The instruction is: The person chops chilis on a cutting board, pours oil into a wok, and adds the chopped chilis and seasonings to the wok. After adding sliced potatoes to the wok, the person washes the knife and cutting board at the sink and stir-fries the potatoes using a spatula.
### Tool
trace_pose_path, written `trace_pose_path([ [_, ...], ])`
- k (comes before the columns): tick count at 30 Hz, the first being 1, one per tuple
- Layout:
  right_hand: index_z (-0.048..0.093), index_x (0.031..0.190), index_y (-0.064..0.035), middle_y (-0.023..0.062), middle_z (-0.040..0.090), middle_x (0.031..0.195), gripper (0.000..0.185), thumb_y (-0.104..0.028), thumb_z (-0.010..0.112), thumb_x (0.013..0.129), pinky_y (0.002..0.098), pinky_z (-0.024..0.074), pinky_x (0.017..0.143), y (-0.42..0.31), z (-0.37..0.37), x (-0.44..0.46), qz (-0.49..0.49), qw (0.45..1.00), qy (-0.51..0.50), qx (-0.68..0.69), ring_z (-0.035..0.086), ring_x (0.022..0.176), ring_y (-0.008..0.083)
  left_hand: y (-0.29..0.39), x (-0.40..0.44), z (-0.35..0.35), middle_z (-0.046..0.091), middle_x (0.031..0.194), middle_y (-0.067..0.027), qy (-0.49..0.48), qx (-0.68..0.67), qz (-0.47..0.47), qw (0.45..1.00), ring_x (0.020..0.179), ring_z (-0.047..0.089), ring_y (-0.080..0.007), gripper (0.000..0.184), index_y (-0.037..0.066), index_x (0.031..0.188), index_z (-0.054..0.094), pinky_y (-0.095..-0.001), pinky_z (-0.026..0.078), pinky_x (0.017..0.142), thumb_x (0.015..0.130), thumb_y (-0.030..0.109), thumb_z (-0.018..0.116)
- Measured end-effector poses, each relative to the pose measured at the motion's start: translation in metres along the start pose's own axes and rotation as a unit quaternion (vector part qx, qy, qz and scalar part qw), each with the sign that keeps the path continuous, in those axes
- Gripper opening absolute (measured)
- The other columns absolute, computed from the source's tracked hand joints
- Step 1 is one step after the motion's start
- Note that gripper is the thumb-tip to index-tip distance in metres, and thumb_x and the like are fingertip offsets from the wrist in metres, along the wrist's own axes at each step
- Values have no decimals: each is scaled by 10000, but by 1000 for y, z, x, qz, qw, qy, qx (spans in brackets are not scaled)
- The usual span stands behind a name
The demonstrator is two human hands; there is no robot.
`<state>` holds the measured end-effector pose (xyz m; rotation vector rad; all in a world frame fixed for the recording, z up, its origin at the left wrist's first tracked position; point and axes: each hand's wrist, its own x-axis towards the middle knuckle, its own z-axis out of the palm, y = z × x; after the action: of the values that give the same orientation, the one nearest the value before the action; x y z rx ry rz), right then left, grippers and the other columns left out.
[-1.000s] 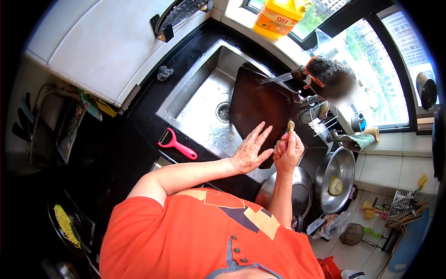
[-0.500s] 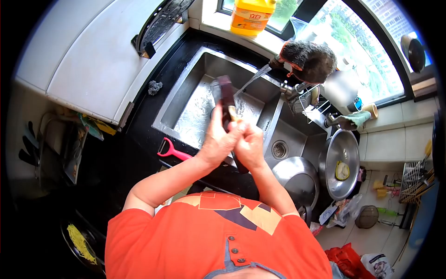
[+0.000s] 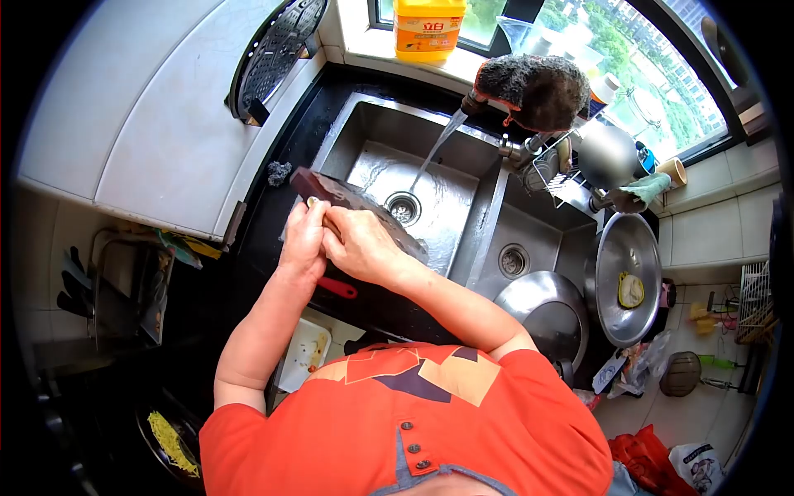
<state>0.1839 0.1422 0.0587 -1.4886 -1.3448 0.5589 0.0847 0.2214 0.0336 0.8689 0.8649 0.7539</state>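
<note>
Above the near left edge of the sink (image 3: 463,190), both my hands grip a flat, dark brown, board-like piece (image 3: 364,201), tilted and wet-looking. I cannot make out its exact kind. My left hand (image 3: 304,241) is closed at its left end, with a small pale yellowish spot by the fingertips. Close beside it, my right hand (image 3: 362,241) has its fingers curled on the near side, hiding part of the piece. Water runs from the covered faucet (image 3: 529,91) into the left basin. Under my hands, the red handle of a peeler (image 3: 337,287) shows on the black counter; its head is hidden.
A steel wool pad (image 3: 279,173) lies left of the sink. Right of the basins stand an overturned metal bowl (image 3: 542,310) and a large metal basin (image 3: 608,310). A yellow detergent jug (image 3: 428,31) is on the sill. A pan with yellow shreds (image 3: 174,445) sits lower left.
Both hands have moved left with the dark brown piece, from over the basin to its left edge. The piece has turned from upright to slanting, showing its broad face. The drain has come into view.
</note>
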Motion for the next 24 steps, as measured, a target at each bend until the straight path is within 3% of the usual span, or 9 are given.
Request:
trace_pose_path([
  [3, 639, 929, 33, 228, 641, 791, 204, -136, 566, 841, 429, 512, 710, 8, -16, -5, -11, 997, -77, 11, 636, 759, 403, -6, 1, -17, 532, 823, -12, 24, 77, -60, 995, 653, 523, -92, 46, 59, 886, 526, -311, 475, 535, 847, 49, 506],
  [7, 675, 967, -15, 177, 647, 936, 193, -127, 618, 821, 392, 514, 762, 113, -91, 20, 1, 971, 99, -218, 642, 862, 319, -16, -6, -23, 459, 734, -43, 85, 113, -116, 983, 593, 466, -154, 94, 66, 819, 457, -374, 465, 538, 775, -16, 444],
  [9, 663, 1028, -20, 149, 623, 1112, 249, -130, 556, 832, 455, 428, 951, 145, -135, 38, 153, 801, -37, -578, 574, 1096, 287, -20, -5, -23, 458, 743, -55, 101, 103, -120, 982, 590, 456, -169, 113, 62, 834, 450, -403, 465, 546, 766, -29, 443],
  [10, 628, 1106, -4, 157, 578, 1237, 319, -151, 490, 859, 525, 307, 1056, 187, -149, 29, 34, 693, 61, -717, 486, 1234, 278, -22, -4, -23, 458, 743, -55, 102, 105, -122, 982, 590, 456, -169, 113, 62, 834, 450, -403, 465, 546, 766, -29, 443],
  [14, 528, 1287, 41, 163, 431, 1416, 482, -193, 439, 875, 564, 174, 1118, 229, -216, 23, 10, 561, -33, -827, 303, 1381, 278, -16, 1, -18, 455, 749, -57, 82, 95, -130, 984, 612, 464, -170, 116, 62, 835, 456, -410, 468, 578, 763, -29, 454],
  [18, 590, 1229, 17, 170, 421, 1415, 462, -259, 507, 869, 565, 192, 1105, 225, -224, 34, 6, 623, 40, -781, 324, 1354, 242, -13, 4, -17, 456, 746, -59, 77, 90, -127, 985, 615, 467, -174, 113, 57, 816, 464, -413, 475, 597, 759, -41, 461],
  [20, 695, 994, 8, 197, 590, 1193, 412, -358, 594, 836, 522, 347, 1020, 139, -183, 38, 123, 737, 25, -664, 511, 1197, 258, -12, 8, -18, 456, 746, -56, 67, 104, -146, 981, 621, 479, -176, 100, 56, 795, 470, -414, 485, 608, 764, -39, 461],
  [23, 663, 768, 27, 243, 638, 804, 538, -511, 678, 770, 464, 510, 770, 90, -111, 21, 59, 921, -132, -362, 647, 844, 384, -14, 15, -15, 454, 748, 1, 39, 82, -127, 988, 623, 465, -121, 141, 93, 800, 460, -365, 481, 542, 780, -40, 502],
  [24, 629, 932, 48, 241, 636, 840, 559, -479, 700, 760, 465, 511, 782, 35, -98, 10, 52, 928, -223, -295, 639, 870, 392, -5, 10, 2, 459, 752, 7, 44, 74, -122, 989, 622, 468, -115, 142, 99, 798, 467, -362, 486, 543, 786, -38, 501],
])
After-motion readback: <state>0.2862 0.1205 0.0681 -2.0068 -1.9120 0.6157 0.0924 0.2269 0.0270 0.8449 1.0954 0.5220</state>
